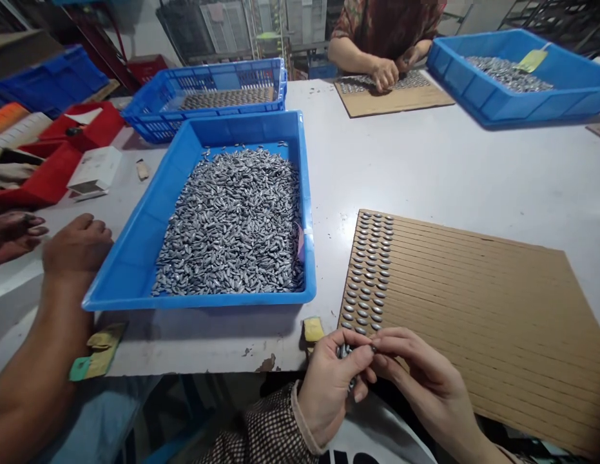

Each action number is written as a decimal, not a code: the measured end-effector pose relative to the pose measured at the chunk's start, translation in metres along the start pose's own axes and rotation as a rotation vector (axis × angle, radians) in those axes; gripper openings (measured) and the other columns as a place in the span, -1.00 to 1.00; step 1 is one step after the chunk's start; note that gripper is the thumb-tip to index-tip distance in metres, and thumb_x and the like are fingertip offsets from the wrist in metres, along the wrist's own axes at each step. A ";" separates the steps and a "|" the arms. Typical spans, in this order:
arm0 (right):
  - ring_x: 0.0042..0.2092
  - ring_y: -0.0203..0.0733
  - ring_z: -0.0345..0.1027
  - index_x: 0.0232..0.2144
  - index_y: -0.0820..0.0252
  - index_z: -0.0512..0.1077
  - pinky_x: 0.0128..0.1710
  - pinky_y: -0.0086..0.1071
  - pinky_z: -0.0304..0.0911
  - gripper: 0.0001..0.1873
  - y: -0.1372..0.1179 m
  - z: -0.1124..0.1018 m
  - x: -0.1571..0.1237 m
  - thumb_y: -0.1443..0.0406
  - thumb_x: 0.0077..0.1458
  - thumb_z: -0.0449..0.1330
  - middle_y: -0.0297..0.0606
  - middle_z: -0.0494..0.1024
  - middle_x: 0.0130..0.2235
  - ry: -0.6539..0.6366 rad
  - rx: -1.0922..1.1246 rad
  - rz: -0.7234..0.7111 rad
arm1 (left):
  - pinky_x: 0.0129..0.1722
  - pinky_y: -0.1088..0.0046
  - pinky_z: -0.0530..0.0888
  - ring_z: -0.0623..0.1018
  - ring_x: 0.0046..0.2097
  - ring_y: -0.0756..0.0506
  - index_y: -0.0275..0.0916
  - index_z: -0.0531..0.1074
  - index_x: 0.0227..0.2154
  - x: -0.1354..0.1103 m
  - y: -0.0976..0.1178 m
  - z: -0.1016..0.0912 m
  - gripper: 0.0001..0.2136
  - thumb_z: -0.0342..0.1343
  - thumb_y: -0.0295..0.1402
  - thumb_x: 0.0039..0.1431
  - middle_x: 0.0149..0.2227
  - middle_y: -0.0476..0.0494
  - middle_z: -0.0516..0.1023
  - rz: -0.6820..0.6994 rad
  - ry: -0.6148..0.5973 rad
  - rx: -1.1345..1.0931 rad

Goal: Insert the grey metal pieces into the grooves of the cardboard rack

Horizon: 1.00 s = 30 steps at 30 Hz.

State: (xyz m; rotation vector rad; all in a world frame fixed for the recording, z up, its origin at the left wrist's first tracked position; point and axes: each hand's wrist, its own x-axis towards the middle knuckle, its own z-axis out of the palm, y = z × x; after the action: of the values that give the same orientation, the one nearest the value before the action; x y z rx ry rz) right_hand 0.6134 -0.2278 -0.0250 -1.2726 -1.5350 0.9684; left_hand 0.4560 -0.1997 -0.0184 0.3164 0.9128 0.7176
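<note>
head view, largest item first: white table (449, 167), surface smooth, paint chipped at the near edge. on it, a grooved cardboard sheet (474, 309), ridged and matte, with small metal pieces (370, 270) seated in rows along its left columns. beside the sheet, a rigid blue plastic tray (135, 258) carries a loose heap of the same pieces (236, 219): grey, glossy, oval, pointed at both ends.

my left hand (329, 386) is closed around a small handful of pieces at the table's near edge. my right hand (425, 380) pinches one piece (373, 348) at the fingertips, touching the left hand, just off the sheet's near left corner.

risk, as judged: the pieces are smooth and tapered, so a light pinch could let one slip off the edge. a knock to the sheet could unseat the filled rows.

a co-worker's hand (77, 248) rests beside the tray.
</note>
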 end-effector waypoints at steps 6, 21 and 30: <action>-0.08 -0.17 0.47 -0.03 0.10 0.47 -0.17 -0.40 0.45 -0.66 -0.005 -0.008 -0.005 0.48 0.20 0.11 -0.12 0.51 -0.08 -0.038 -0.189 -0.180 | -0.68 0.67 0.07 0.25 -0.59 0.14 -0.36 0.44 -0.38 -0.003 0.000 0.004 -0.73 0.36 -0.29 -0.06 -0.60 0.04 0.32 -0.038 0.017 -0.003; -0.31 -0.25 0.41 -0.15 0.14 0.47 -0.34 -0.38 0.38 -0.78 0.047 -0.006 -0.009 0.44 0.23 0.09 -0.18 0.53 -0.28 0.011 -0.575 -0.246 | -0.71 0.69 0.04 0.25 -0.63 0.13 -0.23 0.32 -0.20 -0.022 0.026 -0.013 -0.86 0.07 -0.33 0.21 -0.50 0.05 0.37 -0.046 0.063 -0.209; -0.25 -0.23 0.43 -0.11 0.12 0.47 -0.27 -0.36 0.41 -0.74 0.045 -0.005 -0.004 0.46 0.23 0.08 -0.19 0.55 -0.24 0.015 -0.555 -0.273 | -0.68 0.68 -0.03 0.14 -0.61 0.17 -0.24 0.23 -0.41 -0.018 0.018 -0.013 -0.67 0.21 -0.11 0.14 -0.53 0.10 0.27 -0.004 0.041 -0.148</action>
State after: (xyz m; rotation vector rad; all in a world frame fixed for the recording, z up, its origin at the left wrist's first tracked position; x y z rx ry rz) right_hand 0.6311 -0.2239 -0.0661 -1.3804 -1.9836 0.3632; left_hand 0.4306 -0.1993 -0.0048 0.1697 0.8934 0.7861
